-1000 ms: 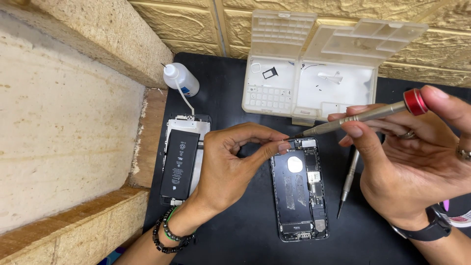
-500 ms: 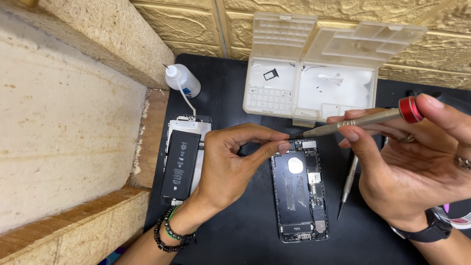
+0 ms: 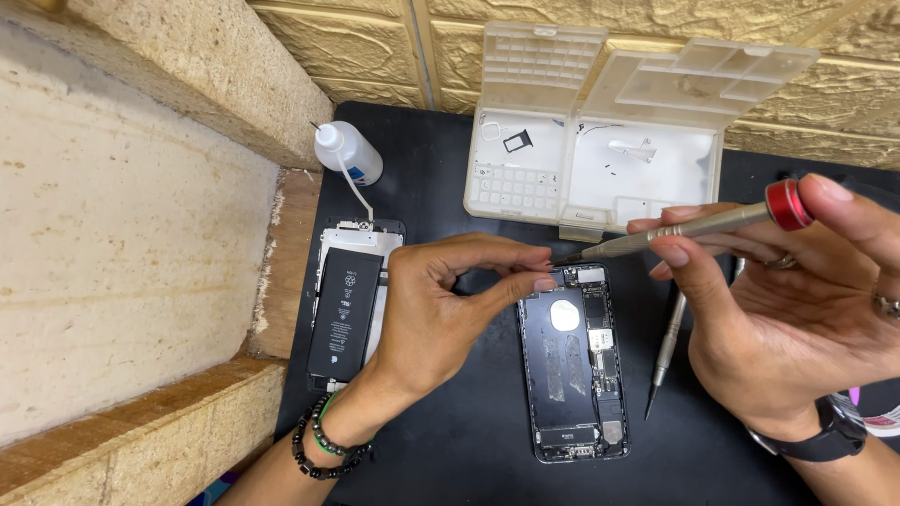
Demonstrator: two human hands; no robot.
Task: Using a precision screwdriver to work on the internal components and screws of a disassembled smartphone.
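The left hand (image 3: 441, 314) has its thumb and first finger pinched together, just at the tip of the screwdriver (image 3: 689, 225). Something very small may be between them, maybe a screw, but it is too tiny to see. The right hand (image 3: 797, 309) is closed around the screwdriver, a thin grey tool with a red cap at its far end. The tool lies almost flat and points toward the left fingers.

Right under both hands lies the open phone body (image 3: 574, 361), dark and flat, with its inside parts showing. The screwdriver tip hangs just over its top edge.

Beside the left wrist, on the outer side, lies the phone's other half with the black battery (image 3: 345, 314). Past it, farther from the person, a small white squeeze bottle (image 3: 345, 150) lies on its side. Ahead of both hands stands the open white parts box (image 3: 600, 159) with little bits inside. Under the right hand lies 1 more thin screwdriver (image 3: 664, 351) on the black mat (image 3: 450, 440).

I think a tiny part could slip from the pinch and drop into the phone body or roll off over the mat. It would be hard to find. The sharp tip could also poke the left fingers, since they are so close, or scratch the small parts below it.
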